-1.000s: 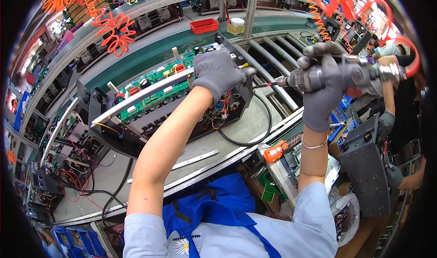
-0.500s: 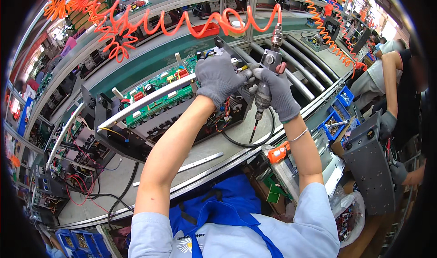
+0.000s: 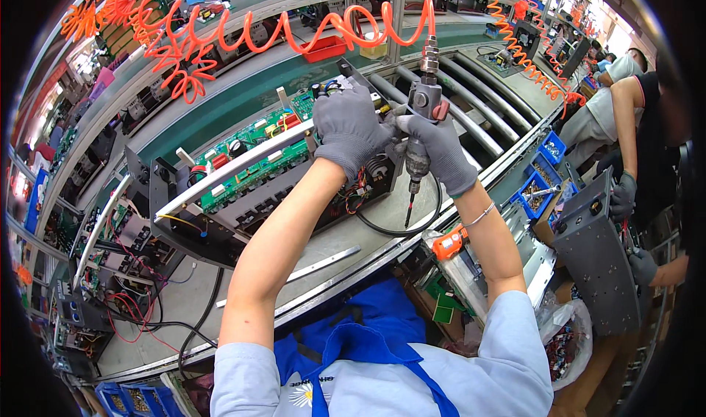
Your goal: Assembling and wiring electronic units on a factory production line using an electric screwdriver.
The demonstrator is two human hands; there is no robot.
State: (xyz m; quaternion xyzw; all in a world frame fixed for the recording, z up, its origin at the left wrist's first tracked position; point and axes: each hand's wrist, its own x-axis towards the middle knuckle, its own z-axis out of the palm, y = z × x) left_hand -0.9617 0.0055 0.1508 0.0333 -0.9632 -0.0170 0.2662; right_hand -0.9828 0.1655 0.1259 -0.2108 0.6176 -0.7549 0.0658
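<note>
Fingers of the gray-gloved right hand [image 3: 440, 152] wrap around a dark gray, cylindrical metal air screwdriver [image 3: 424, 99], bit downward, beside the right end of a long black metal chassis packed with green circuit boards [image 3: 184, 233]. A light, upright grip suits this tool; sideways pressure would tilt the bit. The gray-gloved left hand [image 3: 348, 124] is curled over the chassis's right end, close to the other glove; whether it pinches anything cannot be told. Its best use there is steadying the frame, fingertips clear of the spinning bit [image 3: 409, 207]. A straight white bar [image 3: 234, 170] crosses above the chassis's boards, so the tool body should stay off it. A looped black cable [image 3: 397, 234] lies off the chassis's right end, under the bit, and could snag. Above and behind the chassis, the coiled orange-red plastic hose [image 3: 429, 11] needs slack, without dragging over the boards.
</note>
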